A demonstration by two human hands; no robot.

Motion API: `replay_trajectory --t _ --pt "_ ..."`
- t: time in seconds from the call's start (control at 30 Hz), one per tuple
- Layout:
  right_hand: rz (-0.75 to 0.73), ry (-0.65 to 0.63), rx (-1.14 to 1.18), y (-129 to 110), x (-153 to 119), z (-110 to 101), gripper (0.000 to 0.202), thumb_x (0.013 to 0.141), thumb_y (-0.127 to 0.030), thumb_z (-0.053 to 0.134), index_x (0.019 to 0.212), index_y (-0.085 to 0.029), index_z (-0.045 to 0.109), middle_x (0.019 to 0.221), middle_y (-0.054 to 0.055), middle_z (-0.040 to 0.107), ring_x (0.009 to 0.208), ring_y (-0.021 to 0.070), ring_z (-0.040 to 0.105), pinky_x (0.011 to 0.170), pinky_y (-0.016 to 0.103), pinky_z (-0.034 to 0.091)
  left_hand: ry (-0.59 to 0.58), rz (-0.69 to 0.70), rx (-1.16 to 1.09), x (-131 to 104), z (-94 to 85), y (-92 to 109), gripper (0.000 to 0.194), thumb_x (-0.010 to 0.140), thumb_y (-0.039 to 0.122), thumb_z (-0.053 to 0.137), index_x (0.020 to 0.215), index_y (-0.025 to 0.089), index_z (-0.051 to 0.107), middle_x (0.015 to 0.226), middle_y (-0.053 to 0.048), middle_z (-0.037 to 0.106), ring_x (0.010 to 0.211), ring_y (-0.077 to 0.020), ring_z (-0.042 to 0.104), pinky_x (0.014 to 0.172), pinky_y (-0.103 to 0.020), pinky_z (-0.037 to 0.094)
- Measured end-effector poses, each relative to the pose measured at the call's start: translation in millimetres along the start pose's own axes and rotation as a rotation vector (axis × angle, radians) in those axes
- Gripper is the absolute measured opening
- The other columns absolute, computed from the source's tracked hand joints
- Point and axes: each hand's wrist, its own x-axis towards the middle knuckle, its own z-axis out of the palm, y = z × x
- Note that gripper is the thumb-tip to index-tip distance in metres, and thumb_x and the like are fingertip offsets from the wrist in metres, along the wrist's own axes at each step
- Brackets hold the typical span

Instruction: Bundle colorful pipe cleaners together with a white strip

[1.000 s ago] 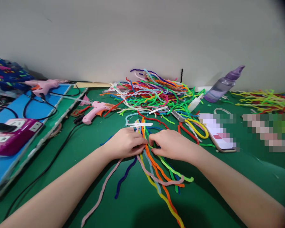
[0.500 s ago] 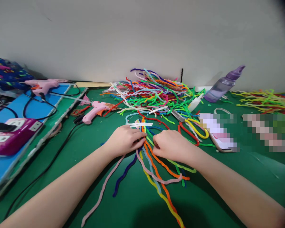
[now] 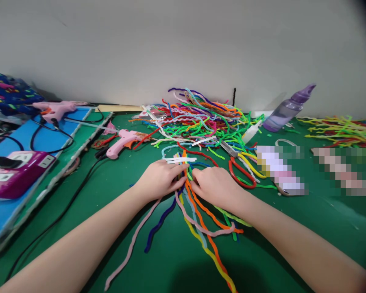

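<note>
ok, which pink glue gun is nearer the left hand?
The glue gun on the green tabletop; the other glue gun lies by the blue board.

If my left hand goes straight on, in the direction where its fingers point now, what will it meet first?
The bundle of fuzzy strands, which the fingers of your left hand seem to touch. Just beyond is your right hand, though depth is unclear.
</note>
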Motion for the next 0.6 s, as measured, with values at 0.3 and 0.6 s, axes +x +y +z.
replay_trajectory --t 0.3,0.6 --pt "0.033 -0.013 0.005 -2 -1 -1 0.028 0.090 -0.035 0.037 0.087 -0.017 0.058 0.070 0.007 0.066 0.064 0.0212 0.065 0.052 0.025 0.037 0.047 -0.032 0.071 3 -9.5 3 0.037 0.087 0.042 0.044 0.114 0.020 0.059 0.107 -0.010 0.060 0.100 -0.0248 0.054 0.085 -0.042 0.039" --pt "0.043 0.135 -0.065 -6 3 15 0.028 0.093 -0.034 0.035 0.086 -0.017 0.056 0.062 0.006 0.064 0.055 0.0216 0.063 0.044 0.025 0.031 0.040 -0.031 -0.005 3 -2.7 0 0.034 0.090 0.035 0.041 0.116 0.024 0.059 0.125 -0.004 0.057 0.124 -0.0228 0.042 0.107 -0.046 0.024"
